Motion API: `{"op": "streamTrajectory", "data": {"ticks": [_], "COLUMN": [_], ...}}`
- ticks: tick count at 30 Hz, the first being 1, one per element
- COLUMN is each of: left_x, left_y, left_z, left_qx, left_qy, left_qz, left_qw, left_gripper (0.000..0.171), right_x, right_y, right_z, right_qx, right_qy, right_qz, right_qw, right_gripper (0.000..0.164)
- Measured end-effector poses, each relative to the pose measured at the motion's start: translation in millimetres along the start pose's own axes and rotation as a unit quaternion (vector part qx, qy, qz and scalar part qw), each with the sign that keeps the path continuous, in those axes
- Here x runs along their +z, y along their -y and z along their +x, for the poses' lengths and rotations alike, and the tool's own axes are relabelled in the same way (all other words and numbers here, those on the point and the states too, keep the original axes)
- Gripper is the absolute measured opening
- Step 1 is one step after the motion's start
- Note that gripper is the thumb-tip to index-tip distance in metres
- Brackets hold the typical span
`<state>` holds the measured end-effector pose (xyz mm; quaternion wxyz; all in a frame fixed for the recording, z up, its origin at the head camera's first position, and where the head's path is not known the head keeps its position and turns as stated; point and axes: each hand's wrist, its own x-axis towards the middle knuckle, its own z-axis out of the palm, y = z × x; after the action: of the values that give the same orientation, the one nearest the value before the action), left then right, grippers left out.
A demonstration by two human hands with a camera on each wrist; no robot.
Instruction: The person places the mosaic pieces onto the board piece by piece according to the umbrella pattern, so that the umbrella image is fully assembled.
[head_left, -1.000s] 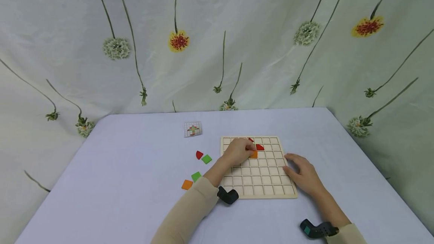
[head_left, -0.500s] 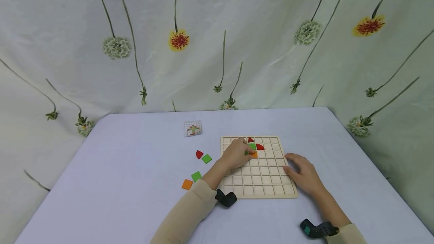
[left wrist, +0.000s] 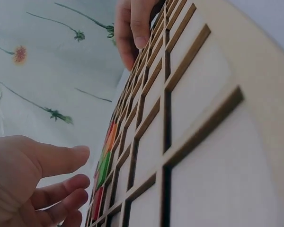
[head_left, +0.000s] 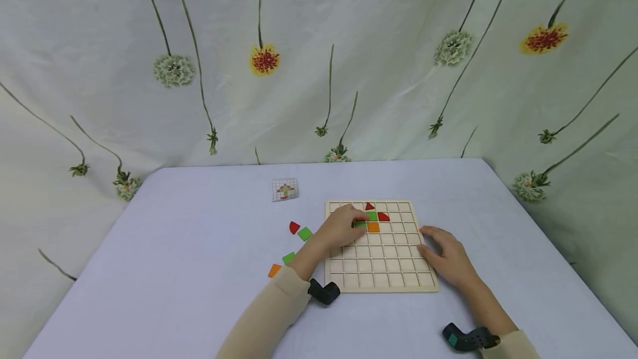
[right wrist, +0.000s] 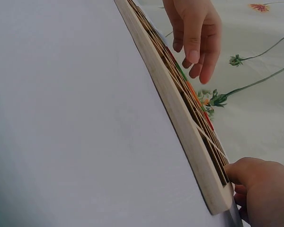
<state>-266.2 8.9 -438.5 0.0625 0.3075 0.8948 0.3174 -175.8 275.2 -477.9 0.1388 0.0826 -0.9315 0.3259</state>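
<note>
Tiles (head_left: 373, 227) sat on the grid board (head_left: 379, 265) toward twelve o'clock, four loose tiles (head_left: 305, 234) unplaced at nine, left hand (head_left: 339, 228) and right hand (head_left: 447, 252) relaxed.

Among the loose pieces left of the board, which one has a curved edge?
It is the red piece, farthest from the person; the green square beside it, the nearer green piece and the orange piece show only straight edges.

My left sleeve (head_left: 264, 317), right sleeve (head_left: 510, 345): plain beige. Left wrist unit (head_left: 325, 294), right wrist unit (head_left: 471, 340): black, bent; teal patch (head_left: 452, 339) at the latter's 9 o'clock.
</note>
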Motion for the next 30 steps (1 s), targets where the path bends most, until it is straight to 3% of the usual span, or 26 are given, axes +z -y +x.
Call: {"op": "streamTrajectory", "data": {"ticks": [8,17,30], "left_x": [-17.3,-30.7,-51.3], "left_y": [3.4,18.7,44.1], "left_z": [-12.5,-26.0,-52.6], "left_qx": [-0.026,-0.053,-0.109], "left_qy": [0.003,0.005,-0.039], "left_qz": [0.005,0.017,0.019], "left_qw": [0.9997,0.9985,0.9931], "left_gripper": [0.027,0.026,0.025], "right_x": [-2,-1,-1], "right_y": [1,3,3], "right_z": [1,0,1], "right_qx": [0.007,0.013,0.023], "right_qy": [0.002,0.002,0.013], "right_qz": [-0.001,0.003,0.000], "right_qw": [1.000,1.000,1.000], "right_gripper": [0.042,0.043,0.043]}}
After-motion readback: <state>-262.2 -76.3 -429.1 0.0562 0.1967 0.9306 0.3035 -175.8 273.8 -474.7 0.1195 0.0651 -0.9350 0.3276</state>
